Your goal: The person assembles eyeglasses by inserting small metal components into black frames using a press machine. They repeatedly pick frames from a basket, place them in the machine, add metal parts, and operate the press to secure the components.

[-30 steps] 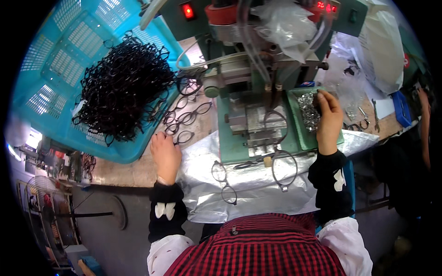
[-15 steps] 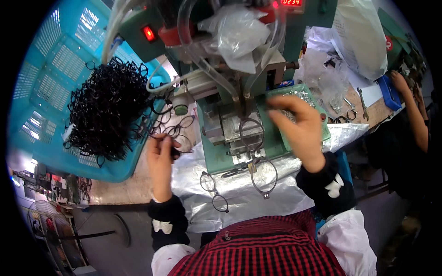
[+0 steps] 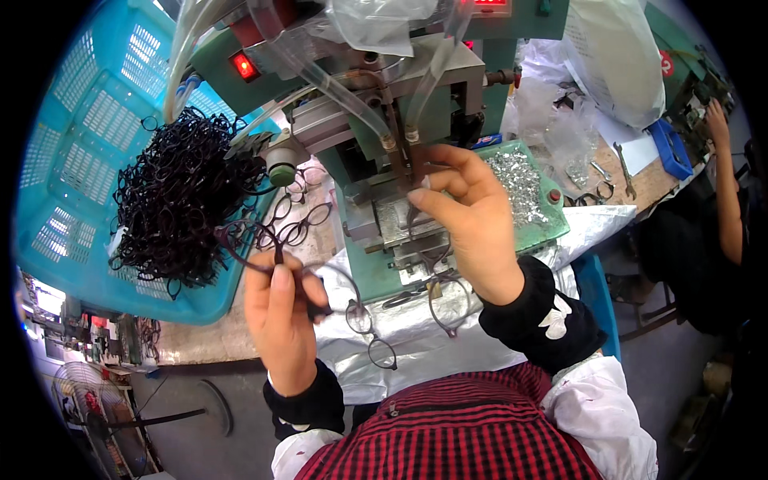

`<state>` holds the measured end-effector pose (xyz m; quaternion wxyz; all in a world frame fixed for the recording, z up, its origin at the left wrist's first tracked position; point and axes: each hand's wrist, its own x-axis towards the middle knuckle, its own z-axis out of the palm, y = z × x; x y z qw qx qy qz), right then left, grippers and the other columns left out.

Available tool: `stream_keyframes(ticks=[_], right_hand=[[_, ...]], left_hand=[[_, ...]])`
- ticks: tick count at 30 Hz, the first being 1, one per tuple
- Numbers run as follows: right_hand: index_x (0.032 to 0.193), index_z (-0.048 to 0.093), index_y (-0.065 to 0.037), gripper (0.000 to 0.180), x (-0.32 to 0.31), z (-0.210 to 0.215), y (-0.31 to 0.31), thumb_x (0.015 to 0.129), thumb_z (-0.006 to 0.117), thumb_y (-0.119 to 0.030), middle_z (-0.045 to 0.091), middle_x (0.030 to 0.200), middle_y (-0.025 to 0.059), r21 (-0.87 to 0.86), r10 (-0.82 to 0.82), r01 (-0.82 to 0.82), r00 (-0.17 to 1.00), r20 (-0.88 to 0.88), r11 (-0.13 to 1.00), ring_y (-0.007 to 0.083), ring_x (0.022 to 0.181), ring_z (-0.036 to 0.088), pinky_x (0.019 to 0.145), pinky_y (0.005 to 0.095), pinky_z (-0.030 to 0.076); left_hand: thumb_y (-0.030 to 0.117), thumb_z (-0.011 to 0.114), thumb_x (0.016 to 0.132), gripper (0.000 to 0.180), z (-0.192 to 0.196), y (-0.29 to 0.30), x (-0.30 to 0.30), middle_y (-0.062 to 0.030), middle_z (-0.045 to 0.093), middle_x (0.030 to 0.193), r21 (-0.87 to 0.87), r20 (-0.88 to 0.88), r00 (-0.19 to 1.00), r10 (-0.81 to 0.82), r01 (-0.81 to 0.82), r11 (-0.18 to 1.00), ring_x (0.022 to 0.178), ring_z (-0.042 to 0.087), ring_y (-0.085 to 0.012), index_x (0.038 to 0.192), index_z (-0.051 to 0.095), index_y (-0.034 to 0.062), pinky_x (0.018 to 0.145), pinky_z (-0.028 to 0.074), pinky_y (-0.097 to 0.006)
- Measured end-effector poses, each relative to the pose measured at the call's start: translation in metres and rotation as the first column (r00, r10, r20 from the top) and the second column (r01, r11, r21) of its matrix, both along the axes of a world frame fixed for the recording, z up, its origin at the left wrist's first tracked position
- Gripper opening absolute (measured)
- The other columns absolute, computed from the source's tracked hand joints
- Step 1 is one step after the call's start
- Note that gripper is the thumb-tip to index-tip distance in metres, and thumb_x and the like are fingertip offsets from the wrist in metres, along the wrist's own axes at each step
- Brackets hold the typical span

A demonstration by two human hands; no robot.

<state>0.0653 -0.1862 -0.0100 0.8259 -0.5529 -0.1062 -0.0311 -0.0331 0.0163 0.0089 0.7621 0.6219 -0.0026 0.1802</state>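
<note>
My left hand (image 3: 282, 324) pinches a dark eyeglass frame (image 3: 278, 250) by its middle, beside the basket and above the table. The held frame's rims spread out on both sides of my fingers. My right hand (image 3: 478, 220) reaches in under the head of a green bench machine (image 3: 362, 276), thumb and fingers closed at the upper end of a second eyeglass frame (image 3: 432, 300). That frame stands lengthwise over the metal fixture, its lower rim hanging over the foil. My fingers partly hide its top. Another eyeglass frame (image 3: 372, 335) lies on the silver foil (image 3: 344, 376).
A blue plastic basket (image 3: 48, 164) at left holds a heap of black frames (image 3: 172, 204). Right of the machine sits a green tray (image 3: 552, 228) of small metal bits. Farther right are a wrench (image 3: 625, 170), a blue box (image 3: 672, 152) and a co-worker's arm (image 3: 726, 188).
My right hand has moved left to the frame at the machine's head and closed on it. My left hand has lifted an eyeglass frame from beside the basket. The view has shifted slightly.
</note>
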Motion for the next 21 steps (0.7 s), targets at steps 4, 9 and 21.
stream_keyframes(ticks=[4, 9, 21], right_hand=[[0.133, 0.051, 0.004, 0.049, -0.024, 0.009, -0.003, 0.086, 0.066, 0.001, 0.064, 0.124, 0.0128, -0.204, -0.043, 0.082, 0.981, 0.189, 0.975, 0.0186, 0.111, 0.064, 0.096, 0.0313, 0.048], [0.102, 0.072, -0.004, 0.022, 0.02, -0.019, -0.055, 0.081, 0.069, -0.009, 0.067, 0.118, 0.0186, -0.641, -0.065, 0.532, 0.795, 0.604, 0.554, 0.0393, 0.115, 0.061, 0.1, 0.0453, 0.048], [0.091, 0.072, -0.003, 0.012, 0.044, -0.09, -0.109, 0.081, 0.071, -0.008, 0.065, 0.122, 0.0202, -0.716, -0.2, 0.665, 0.746, 0.635, 0.211, 0.039, 0.119, 0.058, 0.101, 0.0448, 0.046]], left_hand=[[0.023, 0.053, 0.103, 0.027, 0.022, -0.026, -0.021, -0.01, 0.062, 0.094, -0.232, -0.114, 0.951, -0.286, 0.255, 0.939, 0.057, 0.059, -0.0176, 0.12, 0.05, 0.0019, 0.051, 0.046, -0.027], [0.033, 0.044, 0.108, 0.03, 0.02, -0.055, 0.02, -0.0092, 0.063, 0.073, -0.442, -0.457, 0.546, -0.702, 0.546, 0.712, 0.052, 0.054, -0.0129, 0.116, 0.053, 0.0056, 0.042, 0.038, -0.023], [0.036, 0.043, 0.108, 0.032, -0.004, -0.082, 0.025, -0.0044, 0.06, 0.067, -0.456, -0.465, 0.668, -0.581, 0.382, 0.804, 0.043, 0.047, -0.0096, 0.112, 0.053, 0.0069, 0.037, 0.032, -0.022]])
